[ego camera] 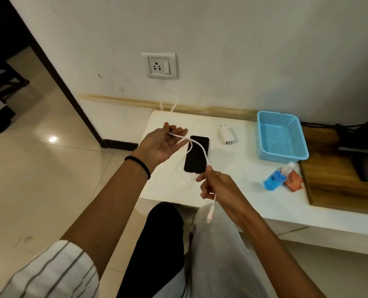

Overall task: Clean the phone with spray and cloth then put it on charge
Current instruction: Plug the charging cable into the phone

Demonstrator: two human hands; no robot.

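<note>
White charging cable (197, 145) held taut between left hand (161, 145) and right hand (216, 187), both pinching; phone (197, 154) lies lengthwise between them, right hand nearer

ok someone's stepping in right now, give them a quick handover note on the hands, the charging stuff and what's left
Left hand: holds a stretch of the white charging cable above the phone.
Right hand: pinches the same cable near its free plug, which dangles below.
Phone: face up on the white table; a cable seems to run from its near end.
Charger adapter: lies on the table, not in the wall socket.
Spray bottle and orange cloth: set aside by the blue basket.
Left: plug the cable into the adapter, the adapter into the socket.
</note>
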